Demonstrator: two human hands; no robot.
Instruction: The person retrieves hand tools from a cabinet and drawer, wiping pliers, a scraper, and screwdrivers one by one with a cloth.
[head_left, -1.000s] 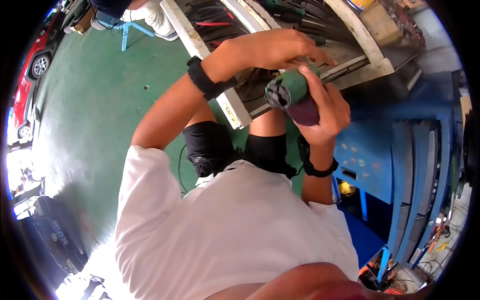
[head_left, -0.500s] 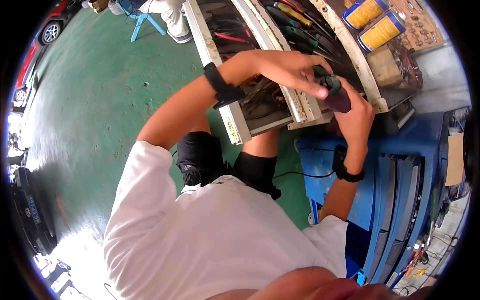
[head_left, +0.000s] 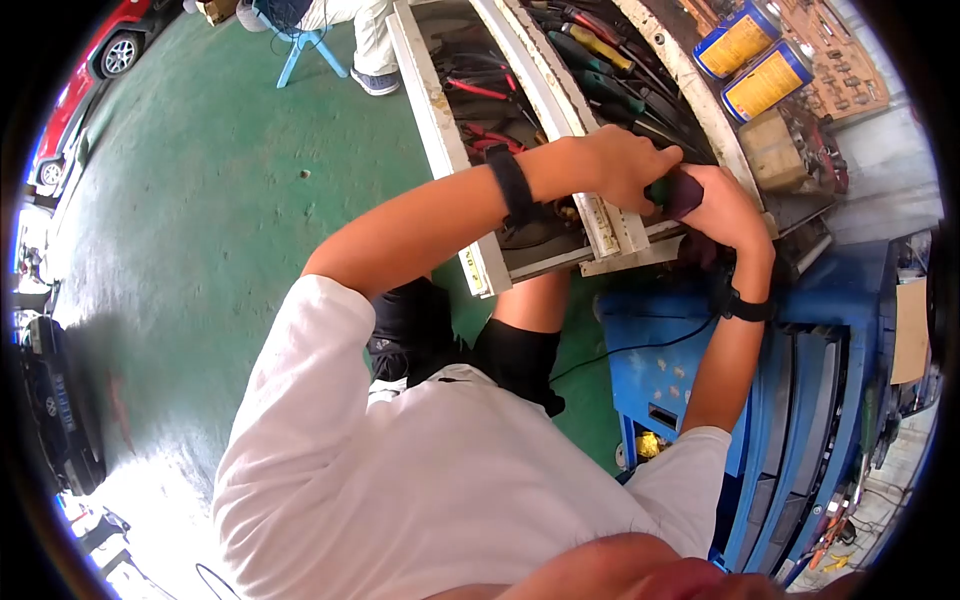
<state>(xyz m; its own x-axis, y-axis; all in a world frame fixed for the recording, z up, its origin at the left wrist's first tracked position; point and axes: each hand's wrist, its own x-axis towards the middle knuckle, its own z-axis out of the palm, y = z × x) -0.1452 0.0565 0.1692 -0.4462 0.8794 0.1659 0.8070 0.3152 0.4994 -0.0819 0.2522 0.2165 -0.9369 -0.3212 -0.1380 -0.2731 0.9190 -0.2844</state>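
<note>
A cylindrical object (head_left: 681, 194), dark maroon with a green end, sits between my two hands above the front of the open tool drawers. My right hand (head_left: 728, 208) is wrapped round its maroon part. On its green end, the curled fingers of my left hand (head_left: 628, 170) are closed, hiding much of that end. Below my left wrist lies a drawer (head_left: 433, 112) holding red-handled pliers (head_left: 478, 90). Screwdrivers (head_left: 598, 45) with yellow and green handles fill the drawer beside it.
Two yellow-and-blue cans (head_left: 767, 80) stand at upper right, near a wooden block (head_left: 770, 148) and a tray of sockets (head_left: 845, 75). A blue cabinet (head_left: 650, 350) is at right, with a black cable beside it. Another person's leg (head_left: 372, 40) and a blue stool (head_left: 310, 50) are at upper left.
Both hands have moved right with the object over the second, and its green end has turned away from view. My left fingers, spread above it at first, now close on it.
</note>
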